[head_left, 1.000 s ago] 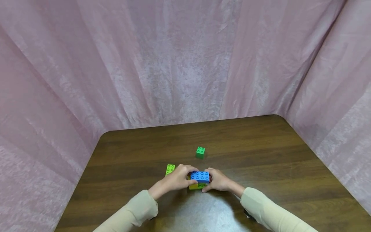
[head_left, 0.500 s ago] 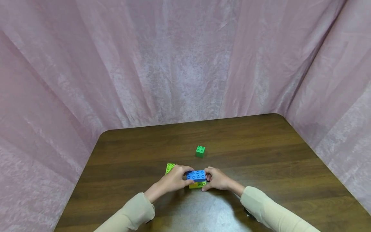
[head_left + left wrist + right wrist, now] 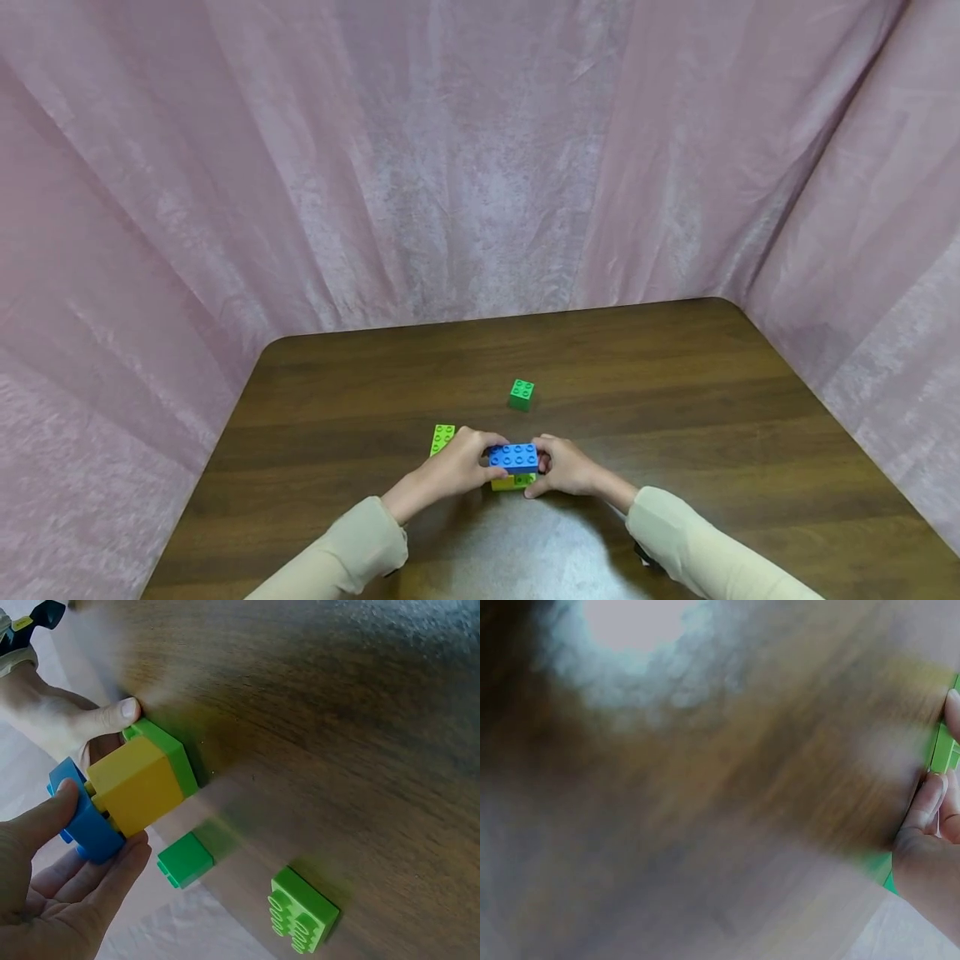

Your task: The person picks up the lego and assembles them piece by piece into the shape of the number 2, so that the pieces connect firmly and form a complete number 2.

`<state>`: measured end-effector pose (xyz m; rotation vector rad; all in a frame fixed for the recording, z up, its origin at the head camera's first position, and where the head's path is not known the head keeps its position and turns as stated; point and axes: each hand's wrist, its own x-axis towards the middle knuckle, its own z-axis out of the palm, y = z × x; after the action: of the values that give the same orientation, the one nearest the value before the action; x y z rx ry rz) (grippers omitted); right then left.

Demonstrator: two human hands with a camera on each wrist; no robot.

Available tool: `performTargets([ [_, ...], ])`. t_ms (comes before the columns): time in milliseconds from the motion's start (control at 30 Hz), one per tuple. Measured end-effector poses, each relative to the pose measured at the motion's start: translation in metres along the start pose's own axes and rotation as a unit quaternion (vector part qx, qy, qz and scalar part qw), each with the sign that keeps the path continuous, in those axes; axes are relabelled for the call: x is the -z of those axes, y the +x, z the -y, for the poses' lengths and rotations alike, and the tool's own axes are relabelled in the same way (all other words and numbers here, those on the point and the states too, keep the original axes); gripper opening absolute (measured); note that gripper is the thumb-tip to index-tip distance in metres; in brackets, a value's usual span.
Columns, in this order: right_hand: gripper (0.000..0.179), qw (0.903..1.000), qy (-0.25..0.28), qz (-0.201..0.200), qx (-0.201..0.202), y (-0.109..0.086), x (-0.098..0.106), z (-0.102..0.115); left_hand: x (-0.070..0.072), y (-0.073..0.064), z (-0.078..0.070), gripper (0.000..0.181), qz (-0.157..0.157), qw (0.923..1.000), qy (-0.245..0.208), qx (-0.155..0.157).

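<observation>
My left hand (image 3: 455, 463) pinches a blue brick (image 3: 514, 459) between thumb and fingers. In the left wrist view, the blue brick (image 3: 84, 814) is at a yellow block (image 3: 141, 784), whose studs show in the gap between them. That block stands on a light green brick (image 3: 171, 755) lying on the table. With its thumb at the near side, my right hand (image 3: 566, 467) grips the right end of the light green base brick (image 3: 525, 480). Its other fingers are partly hidden behind the stack. The right wrist view catches the right hand (image 3: 926, 840) only at its edge.
A small green brick (image 3: 521, 394) stands on the wooden table (image 3: 637, 375) beyond the stack. Another light green brick (image 3: 442, 438) lies to the left, partly behind the left hand. A pink curtain (image 3: 480, 167) hangs behind the table.
The blue brick and left hand shifted left over the stack, then came slightly back right. The right hand has stayed at the base.
</observation>
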<state>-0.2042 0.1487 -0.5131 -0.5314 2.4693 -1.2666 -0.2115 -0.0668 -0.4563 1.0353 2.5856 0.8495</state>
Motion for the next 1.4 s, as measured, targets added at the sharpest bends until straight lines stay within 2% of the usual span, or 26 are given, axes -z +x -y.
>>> performTargets([
  [300, 0.036, 0.9999, -0.006, 0.000, 0.013, -0.0026, 0.0033, -0.0028, -0.0049, 0.0032, -0.0037, 0.038, -0.007, 0.9998, 0.016, 0.011],
  [500, 0.036, 0.9995, -0.009, -0.003, 0.031, -0.0017, 0.0034, -0.0045, -0.0051, 0.0025, -0.0025, 0.038, -0.010, 0.9997, 0.021, 0.004],
  [767, 0.036, 0.9994, -0.005, 0.002, 0.034, -0.0013, 0.0018, -0.0044, -0.0074, 0.0005, -0.0030, 0.037, -0.007, 0.9994, 0.034, 0.004],
  [967, 0.035, 0.9993, -0.005, -0.002, 0.038, -0.0013, 0.0032, -0.0047, -0.0039, 0.0038, -0.0041, 0.037, -0.003, 0.9992, 0.039, 0.004],
  [1200, 0.036, 0.9994, -0.003, -0.005, 0.034, 0.0000, 0.0002, -0.0045, -0.0025, 0.0033, -0.0036, 0.037, -0.008, 0.9989, 0.045, 0.013],
  [1400, 0.036, 0.9988, 0.000, -0.011, 0.048, -0.0005, 0.0006, -0.0033, -0.0061, 0.0001, -0.0022, 0.037, -0.025, 0.9982, 0.054, 0.009],
])
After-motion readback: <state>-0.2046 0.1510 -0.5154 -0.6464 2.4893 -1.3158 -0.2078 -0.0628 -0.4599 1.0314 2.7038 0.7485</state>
